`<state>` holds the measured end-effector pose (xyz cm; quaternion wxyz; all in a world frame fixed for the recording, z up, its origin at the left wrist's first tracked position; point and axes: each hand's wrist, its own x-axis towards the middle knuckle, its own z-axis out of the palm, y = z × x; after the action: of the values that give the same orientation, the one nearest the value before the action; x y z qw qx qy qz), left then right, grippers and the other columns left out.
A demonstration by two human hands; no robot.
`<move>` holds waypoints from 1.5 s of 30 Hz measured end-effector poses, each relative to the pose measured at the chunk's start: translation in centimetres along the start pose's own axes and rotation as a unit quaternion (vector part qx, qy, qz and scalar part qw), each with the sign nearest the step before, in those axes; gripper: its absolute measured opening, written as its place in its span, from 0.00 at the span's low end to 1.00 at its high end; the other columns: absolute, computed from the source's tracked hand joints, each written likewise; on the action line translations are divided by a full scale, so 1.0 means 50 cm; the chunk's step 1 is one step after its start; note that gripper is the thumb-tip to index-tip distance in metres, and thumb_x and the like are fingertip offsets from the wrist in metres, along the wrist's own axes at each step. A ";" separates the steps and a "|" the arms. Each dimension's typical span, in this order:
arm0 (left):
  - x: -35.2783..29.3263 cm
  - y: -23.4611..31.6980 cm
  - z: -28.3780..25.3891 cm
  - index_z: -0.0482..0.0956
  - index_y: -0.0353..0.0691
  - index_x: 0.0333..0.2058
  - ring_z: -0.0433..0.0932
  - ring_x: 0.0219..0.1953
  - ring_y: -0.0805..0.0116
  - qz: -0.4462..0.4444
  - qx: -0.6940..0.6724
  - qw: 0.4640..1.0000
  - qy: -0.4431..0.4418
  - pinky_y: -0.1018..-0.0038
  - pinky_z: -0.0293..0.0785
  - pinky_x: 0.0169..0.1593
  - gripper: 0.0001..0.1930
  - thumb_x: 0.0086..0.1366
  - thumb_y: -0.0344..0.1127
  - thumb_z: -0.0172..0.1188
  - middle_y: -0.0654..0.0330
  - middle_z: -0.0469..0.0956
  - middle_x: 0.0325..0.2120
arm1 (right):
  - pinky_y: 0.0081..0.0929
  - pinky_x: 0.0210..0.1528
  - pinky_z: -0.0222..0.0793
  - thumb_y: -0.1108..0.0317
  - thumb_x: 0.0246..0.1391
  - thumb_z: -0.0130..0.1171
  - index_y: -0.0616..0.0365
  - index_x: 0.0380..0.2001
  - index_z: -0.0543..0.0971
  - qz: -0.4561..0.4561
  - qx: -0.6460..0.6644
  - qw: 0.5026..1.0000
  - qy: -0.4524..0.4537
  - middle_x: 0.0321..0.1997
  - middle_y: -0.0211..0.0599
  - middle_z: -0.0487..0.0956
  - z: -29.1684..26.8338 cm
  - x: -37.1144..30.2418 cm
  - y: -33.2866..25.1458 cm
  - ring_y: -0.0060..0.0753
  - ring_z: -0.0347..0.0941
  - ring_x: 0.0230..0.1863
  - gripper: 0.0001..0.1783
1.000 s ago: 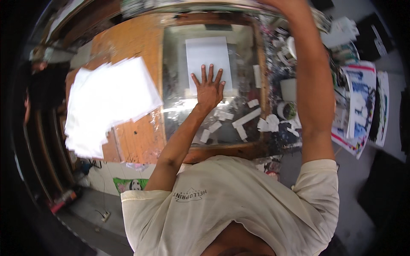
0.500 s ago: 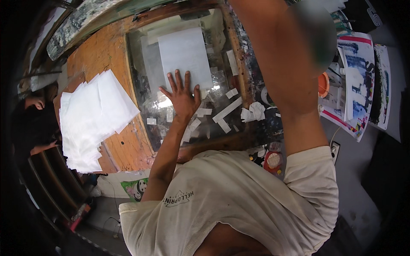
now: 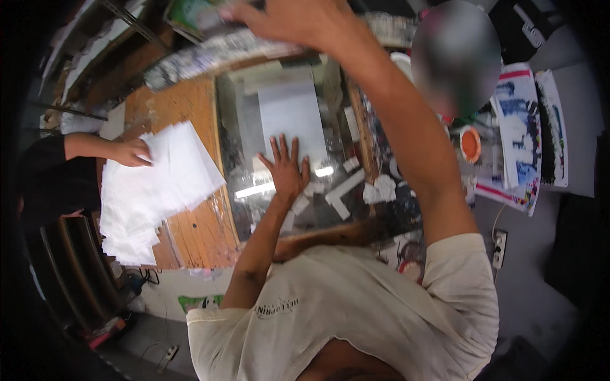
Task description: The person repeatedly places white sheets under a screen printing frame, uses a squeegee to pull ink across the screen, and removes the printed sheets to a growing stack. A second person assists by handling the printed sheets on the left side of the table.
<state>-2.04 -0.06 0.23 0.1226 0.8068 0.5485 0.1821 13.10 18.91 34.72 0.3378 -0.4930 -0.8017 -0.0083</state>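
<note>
Nearest the light-coloured T-shirt [image 3: 343, 298], a flat L-shaped white strip [image 3: 344, 192] and a crumpled white paper wad [image 3: 380, 189] are seen toward the lower right of a dark, glossy glass-like panel [image 3: 254, 213] framed in wood. Just left of the strip, the bare left hand [image 3: 287, 174] is laid palm down, its fingers spread wide and nothing gripped. Under its fingertips the lower part of a rectangular white paper sheet [image 3: 291, 114] is covered; the rest of the sheet is stretched out flat beyond the hand. To the left, a fanned stack of white sheets [image 3: 159, 184] is borne by an orange-brown wooden tabletop [image 3: 197, 235], its far left edge touched by a co-worker's hand [image 3: 131, 153]. Farthest off, beyond the sheet, the right hand [image 3: 286, 19] is extended near a green, framed object [image 3: 190, 18]; its fingers are blurred, and whether anything is held cannot be told.
</note>
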 end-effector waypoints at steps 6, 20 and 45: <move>0.015 0.056 -0.178 0.62 0.40 0.71 0.51 0.76 0.42 -0.023 -0.285 0.954 0.088 0.35 0.34 0.73 0.31 0.73 0.43 0.54 0.44 0.56 0.73 | 0.48 0.47 0.68 0.44 0.63 0.56 0.61 0.47 0.83 0.028 -0.064 0.998 -0.011 0.32 0.54 0.82 0.004 -0.133 -0.067 0.53 0.79 0.38 0.29; -0.116 0.013 -0.181 0.75 0.48 0.46 0.73 0.51 0.65 -0.550 -0.727 0.411 0.011 0.49 0.67 0.61 0.16 0.72 0.53 0.60 0.63 0.71 0.41 | 0.52 0.46 0.69 0.80 0.50 0.59 0.52 0.40 0.82 0.087 0.047 0.983 -0.153 0.31 0.42 0.83 0.337 -0.322 0.191 0.55 0.76 0.38 0.14; -0.142 -0.006 -0.141 0.71 0.40 0.48 0.74 0.61 0.58 -0.535 -0.744 0.400 0.030 0.52 0.66 0.62 0.16 0.76 0.47 0.54 0.54 0.74 0.50 | 0.49 0.51 0.63 0.79 0.51 0.55 0.51 0.48 0.81 0.118 -0.009 0.976 -0.183 0.39 0.41 0.83 0.388 -0.484 0.056 0.48 0.78 0.45 0.21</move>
<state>-7.68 -6.57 5.37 0.7298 -0.0676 0.5193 0.4395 11.89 8.07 5.57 0.1797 -0.5802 -0.7860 0.1147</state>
